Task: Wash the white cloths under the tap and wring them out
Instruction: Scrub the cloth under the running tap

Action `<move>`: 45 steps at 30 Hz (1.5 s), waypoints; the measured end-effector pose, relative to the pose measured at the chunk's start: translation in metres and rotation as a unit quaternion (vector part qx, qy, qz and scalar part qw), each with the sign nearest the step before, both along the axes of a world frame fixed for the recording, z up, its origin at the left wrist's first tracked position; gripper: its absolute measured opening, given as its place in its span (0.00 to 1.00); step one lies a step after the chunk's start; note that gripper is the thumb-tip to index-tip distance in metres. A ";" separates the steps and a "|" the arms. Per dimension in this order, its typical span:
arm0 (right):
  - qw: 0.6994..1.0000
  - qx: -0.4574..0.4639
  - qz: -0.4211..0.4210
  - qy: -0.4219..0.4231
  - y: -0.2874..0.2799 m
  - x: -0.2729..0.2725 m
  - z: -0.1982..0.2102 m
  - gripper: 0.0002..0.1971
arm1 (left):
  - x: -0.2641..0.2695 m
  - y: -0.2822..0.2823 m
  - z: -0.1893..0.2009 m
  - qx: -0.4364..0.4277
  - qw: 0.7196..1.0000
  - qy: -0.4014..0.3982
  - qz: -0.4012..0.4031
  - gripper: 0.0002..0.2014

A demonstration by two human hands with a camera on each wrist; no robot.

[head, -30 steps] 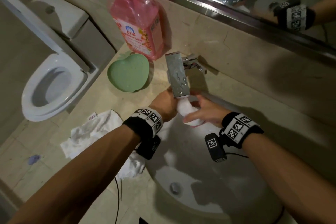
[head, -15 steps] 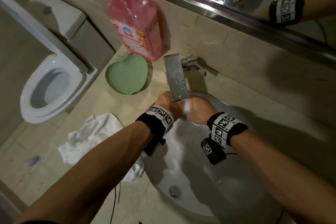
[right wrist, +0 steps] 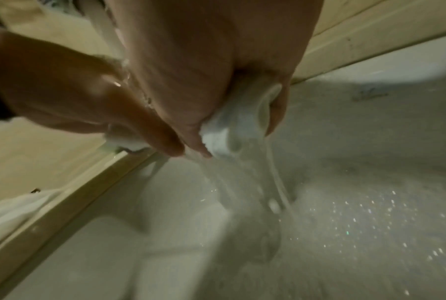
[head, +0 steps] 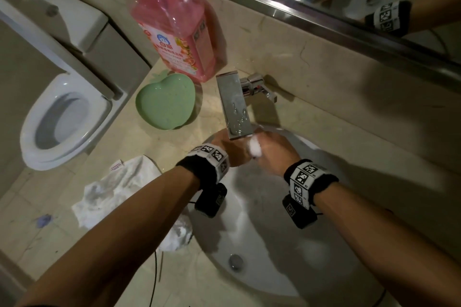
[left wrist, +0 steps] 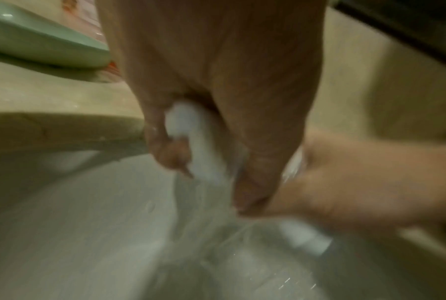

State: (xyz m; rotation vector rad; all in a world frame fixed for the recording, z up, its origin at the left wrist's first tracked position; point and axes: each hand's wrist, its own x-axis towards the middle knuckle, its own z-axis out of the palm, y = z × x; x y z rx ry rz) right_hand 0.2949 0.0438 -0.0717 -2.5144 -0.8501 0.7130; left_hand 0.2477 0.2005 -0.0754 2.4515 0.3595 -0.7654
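A bunched white cloth (head: pixel 255 149) sits between both hands just under the chrome tap (head: pixel 235 107), over the white basin (head: pixel 262 244). My left hand (head: pixel 230 148) grips one end of the cloth (left wrist: pixel 198 146). The other end (right wrist: pixel 224 130) is squeezed in my right hand (head: pixel 274 154). Water runs down from the cloth into the basin in both wrist views. A second crumpled white cloth (head: pixel 117 187) lies on the counter left of the basin, partly hidden by my left forearm.
A pink soap bottle (head: pixel 177 27) and a green heart-shaped dish (head: pixel 164 104) stand on the beige counter (head: pixel 107 239) behind the basin's left side. A toilet (head: pixel 62 117) is at the far left. A mirror runs along the wall above. The drain (head: pixel 235 260) lies near the basin's front.
Both hands have drawn closer together under the spout, bunching the cloth tighter so less of it shows. My right wrist has rolled inward.
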 end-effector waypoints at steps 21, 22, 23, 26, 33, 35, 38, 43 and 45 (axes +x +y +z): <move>0.960 0.190 -0.123 0.166 0.019 -0.025 0.033 0.15 | -0.046 0.038 0.044 -0.027 0.984 -0.041 0.174 0.28; 0.966 0.177 -0.127 0.141 0.015 -0.026 0.033 0.11 | -0.045 0.033 0.045 0.003 0.984 -0.022 0.175 0.30; 0.969 0.166 -0.135 0.122 0.011 -0.026 0.030 0.06 | -0.045 0.028 0.047 0.028 0.984 -0.001 0.175 0.31; 0.973 0.178 -0.136 0.053 -0.003 -0.032 0.021 0.19 | -0.042 0.011 0.050 -0.113 0.961 0.070 0.241 0.29; 0.977 0.199 -0.068 -0.028 -0.015 -0.046 0.015 0.16 | -0.028 -0.017 0.066 -0.360 0.867 0.006 0.344 0.12; 0.973 0.218 -0.073 0.007 -0.021 -0.041 0.012 0.12 | -0.030 -0.018 0.067 -0.389 0.845 -0.001 0.367 0.12; 0.967 0.233 -0.087 0.057 -0.023 -0.036 0.012 0.14 | -0.030 -0.019 0.070 -0.435 0.809 -0.010 0.395 0.12; 0.943 0.268 -0.171 0.103 -0.011 -0.032 0.013 0.11 | -0.031 -0.018 0.069 -0.408 0.819 -0.013 0.403 0.16; 0.939 0.257 -0.187 0.128 -0.006 -0.031 0.017 0.19 | -0.032 -0.015 0.068 -0.400 0.817 -0.008 0.415 0.17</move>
